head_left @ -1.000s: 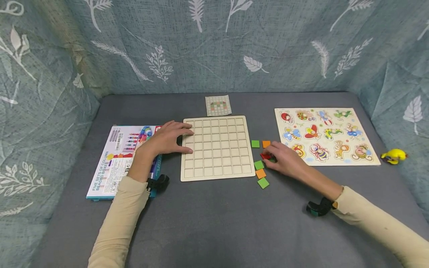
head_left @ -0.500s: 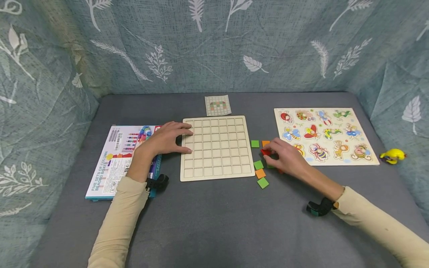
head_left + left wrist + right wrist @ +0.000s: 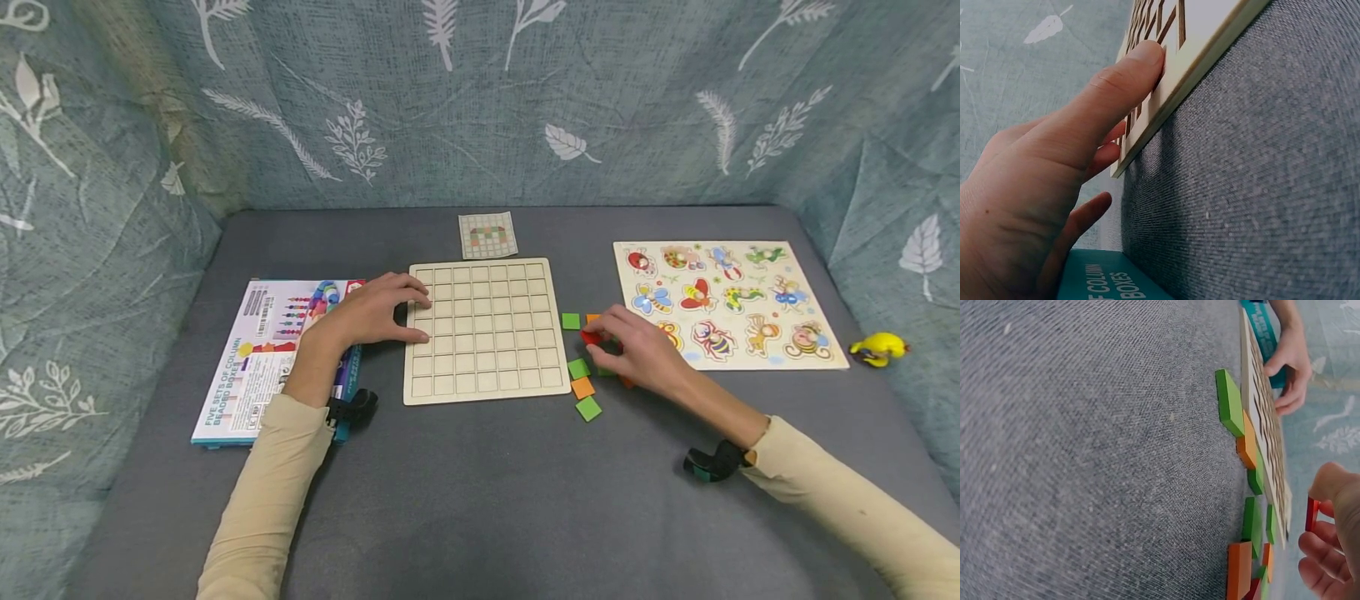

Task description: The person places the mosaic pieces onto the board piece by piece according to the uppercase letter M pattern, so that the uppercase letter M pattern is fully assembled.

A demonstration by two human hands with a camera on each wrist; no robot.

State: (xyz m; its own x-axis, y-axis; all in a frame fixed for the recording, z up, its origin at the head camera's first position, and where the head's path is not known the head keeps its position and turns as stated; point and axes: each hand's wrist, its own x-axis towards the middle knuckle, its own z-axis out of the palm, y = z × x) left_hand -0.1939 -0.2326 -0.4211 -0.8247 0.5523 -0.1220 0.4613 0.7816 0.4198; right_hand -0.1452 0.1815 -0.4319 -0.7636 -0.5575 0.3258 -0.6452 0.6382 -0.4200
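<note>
A square wooden grid board (image 3: 486, 333) lies in the middle of the table. My left hand (image 3: 365, 312) rests on its left edge, thumb and fingers spread; in the left wrist view the thumb (image 3: 1129, 72) touches the board's rim. Just right of the board, my right hand (image 3: 639, 350) pinches a red square tile (image 3: 1312, 514) between thumb and fingertips, held above the table. Around and below that hand lie green tiles (image 3: 571, 321) and orange tiles (image 3: 582, 388). A few of these are partly hidden under the fingers in the head view.
Behind the board lies a small pattern card (image 3: 488, 237). A boxed bead set (image 3: 258, 367) sits at the left, under the left forearm. At the right are an insect-and-animal picture puzzle (image 3: 731, 304) and a yellow toy (image 3: 881, 348). Patterned cloth (image 3: 480, 108) hangs behind.
My right hand has picked the red tile up from among the others and raised it slightly, uncovering tiles beneath. The left hand stays in place on the board.
</note>
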